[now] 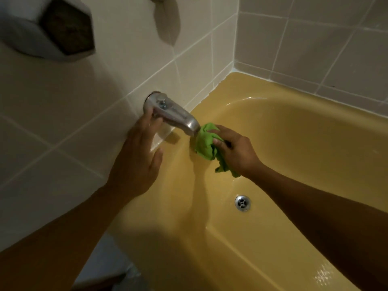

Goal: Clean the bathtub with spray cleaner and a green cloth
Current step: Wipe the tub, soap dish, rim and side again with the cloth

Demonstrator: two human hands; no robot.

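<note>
Head view: the right hand [236,153] grips a crumpled green cloth [204,143] against the curved chrome spout [174,115]. The left hand [136,158], fingers nearly straight, touches that spout's underside

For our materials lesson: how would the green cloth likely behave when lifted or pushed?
Probably floppy: the green cloth bunches and droops below the right hand. Likely light: it looks like thin, crumpled fabric. May slide easily on the glossy bathtub.

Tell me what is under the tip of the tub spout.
The green cloth, bunched in the right hand, is held at the mouth of the spout, over the wall of the yellow tub. The opening itself is covered by the cloth.
</note>
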